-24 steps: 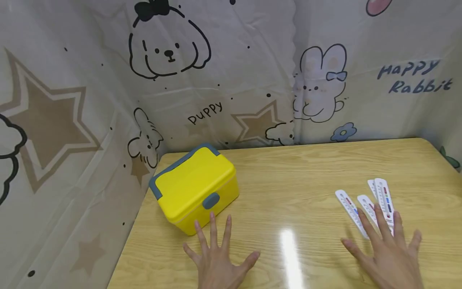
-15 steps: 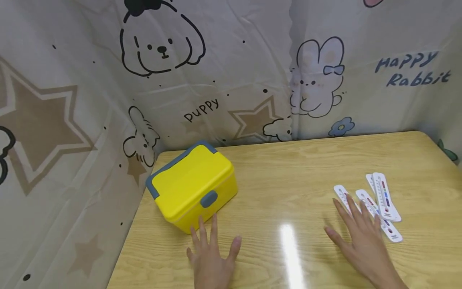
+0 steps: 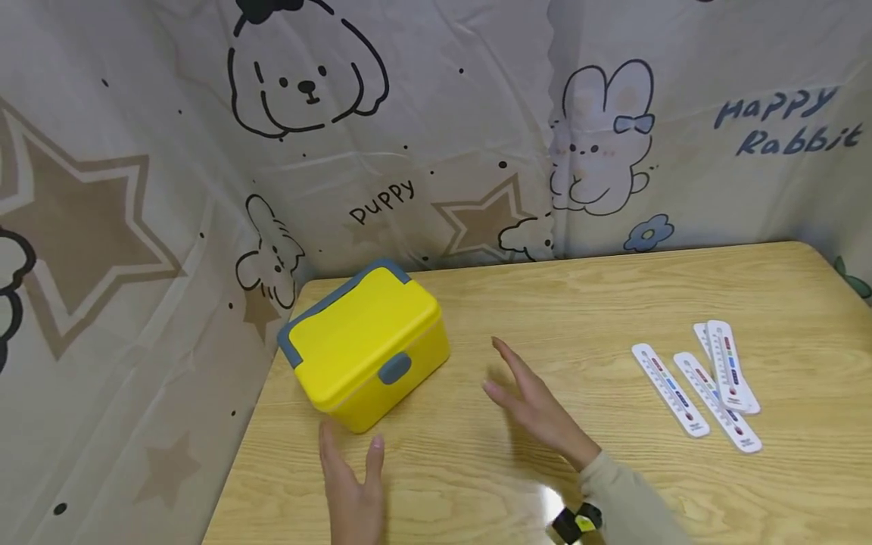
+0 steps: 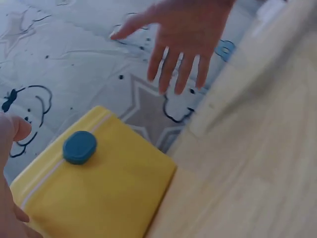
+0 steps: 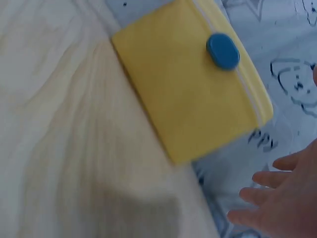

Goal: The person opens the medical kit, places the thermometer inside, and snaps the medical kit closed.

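Note:
A yellow storage box (image 3: 371,341) with a closed lid stands on the left part of the table, its blue-grey handle (image 3: 334,299) folded along the back edge. An oval blue-grey latch (image 3: 394,368) sits on its front, also plain in the left wrist view. My left hand (image 3: 350,488) is in front of the box's near left corner, fingers extended and thumb apart. To the right of the box hovers my right hand (image 3: 534,401), its straight fingers pointing toward the box. In the left wrist view the right hand (image 4: 185,44) shows spread fingers. Neither hand holds anything.
Several white strip thermometers (image 3: 671,390) with printed scales lie on the right side of the wood-grain table (image 3: 545,303), some overlapping. A printed cloth (image 3: 436,113) hangs behind and to the left of the table. A dark-and-yellow wrist device (image 3: 577,522) is by the right sleeve.
My right hand has moved left, away from the thermometers to beside the box. My left hand has shifted slightly left and turned sideways. The box and thermometers stay put.

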`<state>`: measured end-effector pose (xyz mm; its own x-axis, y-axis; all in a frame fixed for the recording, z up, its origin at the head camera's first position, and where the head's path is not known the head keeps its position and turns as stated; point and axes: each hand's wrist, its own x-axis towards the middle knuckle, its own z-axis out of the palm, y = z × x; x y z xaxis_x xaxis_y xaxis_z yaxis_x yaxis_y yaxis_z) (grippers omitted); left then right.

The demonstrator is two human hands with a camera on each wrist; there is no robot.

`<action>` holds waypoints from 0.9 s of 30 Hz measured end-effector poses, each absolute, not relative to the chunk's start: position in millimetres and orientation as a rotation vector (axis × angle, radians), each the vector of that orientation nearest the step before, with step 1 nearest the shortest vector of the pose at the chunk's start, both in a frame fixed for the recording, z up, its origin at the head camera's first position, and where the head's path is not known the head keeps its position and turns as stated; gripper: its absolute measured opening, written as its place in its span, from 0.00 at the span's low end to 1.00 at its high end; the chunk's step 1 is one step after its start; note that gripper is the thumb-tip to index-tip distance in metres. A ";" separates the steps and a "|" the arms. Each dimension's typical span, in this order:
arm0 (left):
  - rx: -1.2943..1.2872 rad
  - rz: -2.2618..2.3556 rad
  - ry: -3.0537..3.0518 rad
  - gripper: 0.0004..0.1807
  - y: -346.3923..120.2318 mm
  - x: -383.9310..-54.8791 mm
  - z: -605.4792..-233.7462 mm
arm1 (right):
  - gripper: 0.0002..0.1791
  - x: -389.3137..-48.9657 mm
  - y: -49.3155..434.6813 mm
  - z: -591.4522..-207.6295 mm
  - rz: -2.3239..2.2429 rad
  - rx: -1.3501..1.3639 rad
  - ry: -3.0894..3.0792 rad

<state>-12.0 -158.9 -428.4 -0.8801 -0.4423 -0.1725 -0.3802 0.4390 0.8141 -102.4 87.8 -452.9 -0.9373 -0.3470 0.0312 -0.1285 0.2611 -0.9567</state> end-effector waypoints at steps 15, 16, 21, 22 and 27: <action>0.678 -1.886 -2.228 0.48 -181.7 -36.1 -417.6 | 0.40 -162.7 14.3 -421.6 -1.909 -0.317 2.178; 0.683 -1.890 -2.230 0.49 -182.2 -37.8 -417.4 | 0.41 -166.4 13.3 -421.0 -1.914 -0.312 2.184; 0.684 -1.904 -2.242 0.46 -184.7 -42.6 -418.1 | 0.43 -176.5 10.0 -420.8 -1.939 -0.309 2.169; 0.688 -1.903 -2.243 0.45 -184.9 -42.7 -418.2 | 0.43 -176.6 9.1 -422.0 -1.946 -0.306 2.162; 0.671 -1.886 -2.239 0.43 -185.2 -41.9 -418.2 | 0.41 -172.0 5.1 -424.8 -1.958 -0.312 2.151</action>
<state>-41.9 -185.2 -418.2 -0.8912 -0.4177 -0.1768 -0.2452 0.1156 0.9626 -172.0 5.1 -424.8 -0.9542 -0.2987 -0.0166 -0.0115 0.0921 -0.9957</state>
